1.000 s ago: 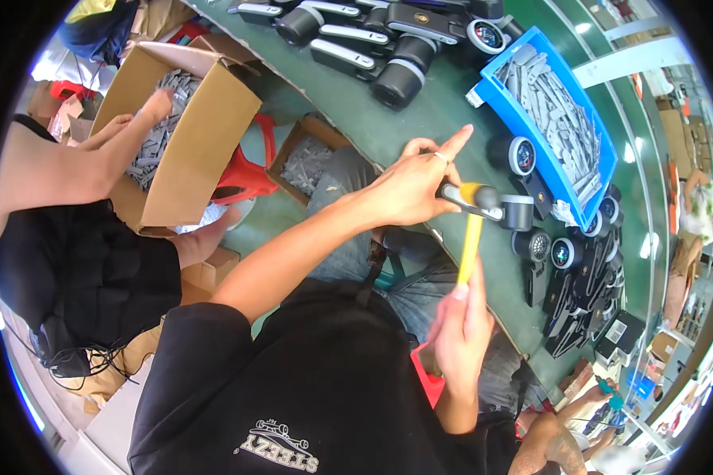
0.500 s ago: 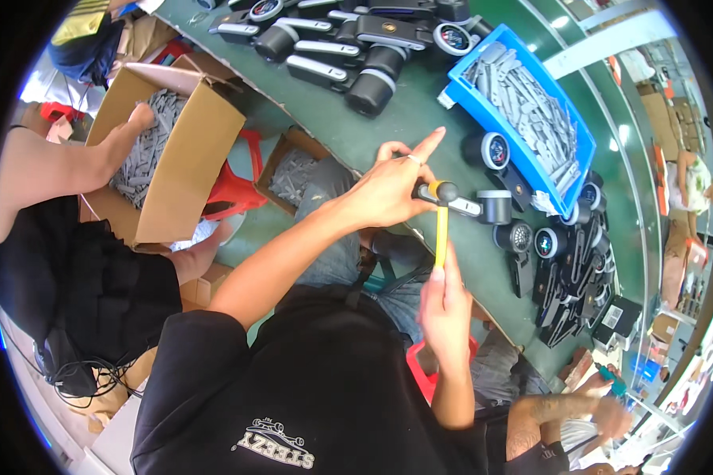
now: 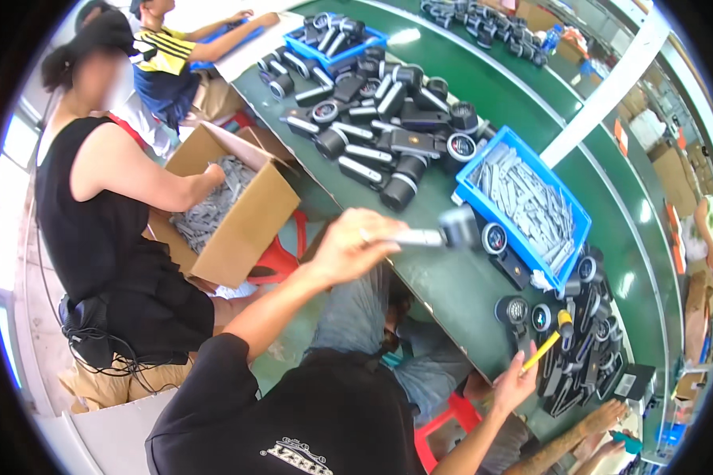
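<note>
My left hand (image 3: pixel 348 247) is closed around the handle end of a black handheld device with a light grey strip and a round head (image 3: pixel 458 229); it is smeared by motion above the green table. At the right, near the table's front edge, my right hand (image 3: pixel 515 386) grips a small hammer (image 3: pixel 541 351) by its yellow handle. The hammer's yellow and black head hovers over a heap of similar black devices (image 3: pixel 578 348). Close to the left hand's device lies another one with a dark round dial (image 3: pixel 494 238). Past it stands a blue tray (image 3: pixel 523 258) of grey plastic strips.
A large pile of black devices (image 3: pixel 396 142) covers the table's far left, with a second blue bin (image 3: pixel 337 59) behind. Left of me, a person reaches into a cardboard box (image 3: pixel 249 229) of grey strips. At lower right, another person's arm (image 3: pixel 566 443) rests near the devices.
My left hand has lifted the device off the table and swung it left. My right hand has drawn the hammer away to the right. The view has shifted too.
</note>
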{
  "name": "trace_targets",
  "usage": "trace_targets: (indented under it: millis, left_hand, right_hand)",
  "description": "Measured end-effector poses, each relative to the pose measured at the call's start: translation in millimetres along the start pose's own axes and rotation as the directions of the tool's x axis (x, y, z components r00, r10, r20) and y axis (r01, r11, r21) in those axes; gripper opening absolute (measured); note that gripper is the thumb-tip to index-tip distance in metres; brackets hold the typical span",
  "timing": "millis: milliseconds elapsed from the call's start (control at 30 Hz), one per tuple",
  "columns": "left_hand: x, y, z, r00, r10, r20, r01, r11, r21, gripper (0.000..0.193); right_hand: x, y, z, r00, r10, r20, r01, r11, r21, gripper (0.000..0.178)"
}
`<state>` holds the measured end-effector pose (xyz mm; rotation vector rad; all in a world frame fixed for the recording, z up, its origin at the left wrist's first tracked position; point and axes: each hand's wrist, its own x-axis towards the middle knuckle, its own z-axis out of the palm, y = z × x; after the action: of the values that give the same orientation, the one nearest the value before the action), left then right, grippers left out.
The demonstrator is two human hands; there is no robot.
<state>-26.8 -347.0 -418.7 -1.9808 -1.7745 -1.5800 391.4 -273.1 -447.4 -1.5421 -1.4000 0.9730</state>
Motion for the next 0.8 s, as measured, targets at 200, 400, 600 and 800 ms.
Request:
trace_targets:
  millis: [200, 400, 600, 800]
  left_hand:
    - [56.3, -109.7, -44.7, 0.712, -0.49, -0.503, 0.566, 0.825, -0.002, 0.041]
    - [92.4, -210.1, -43.8, 0.83, -0.434, -0.35, 0.539, 0.783, 0.31, 0.044]
    - [158.9, -110.9, 22.4, 0.98, -0.008, -0.199, 0.111, 0.85, 0.514, 0.027]
    - [188.4, -5.4, 170.4, 0.904, -0.208, 0.374, 0.091, 0.947, 0.308, 0.048]
  right_hand:
    - [12.6, 23.9, -8.6, 1.0, 0.019, 0.011, -0.021, 0.968, 0.25, 0.04]
    - [7.3, 12.7, -4.5, 0.993, 0.094, 0.073, -0.11, 0.956, 0.273, 0.039]
    - [7.0, 16.2, -10.9, 0.993, 0.088, 0.078, -0.106, 0.953, 0.282, 0.037]
    - [7.6, 17.5, -16.5, 0.989, 0.098, 0.112, -0.133, 0.918, 0.374, 0.038]
